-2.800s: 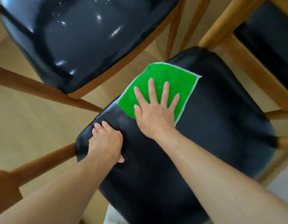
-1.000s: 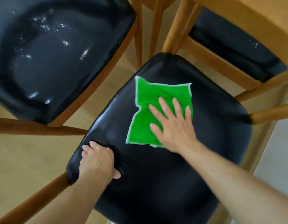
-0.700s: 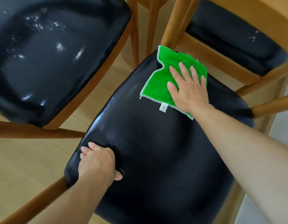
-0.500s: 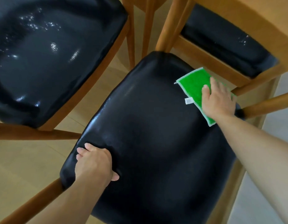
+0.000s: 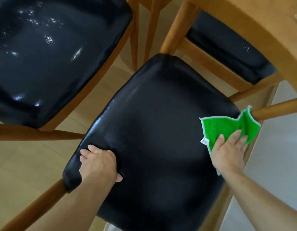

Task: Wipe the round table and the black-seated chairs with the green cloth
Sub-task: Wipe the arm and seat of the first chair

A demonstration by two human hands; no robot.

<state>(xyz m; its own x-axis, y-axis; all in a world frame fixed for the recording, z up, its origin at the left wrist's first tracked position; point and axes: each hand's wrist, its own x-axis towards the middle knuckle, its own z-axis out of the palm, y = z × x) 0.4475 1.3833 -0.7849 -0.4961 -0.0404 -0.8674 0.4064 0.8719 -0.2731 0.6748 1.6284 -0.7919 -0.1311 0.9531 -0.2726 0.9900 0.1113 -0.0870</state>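
Green cloth [image 5: 224, 129] lies crumpled on the seat's [image 5: 152, 130] right edge under the flat-fingered right hand [image 5: 227, 150].

Glossy black leather-like seat [image 5: 154, 130], fuzzy green cloth [image 5: 222, 129], smooth varnished wooden chair frame [image 5: 276, 110].

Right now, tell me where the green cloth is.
In the head view, the cloth lies on the near seat's right edge, under the right hand, its far corner against a wooden rail.
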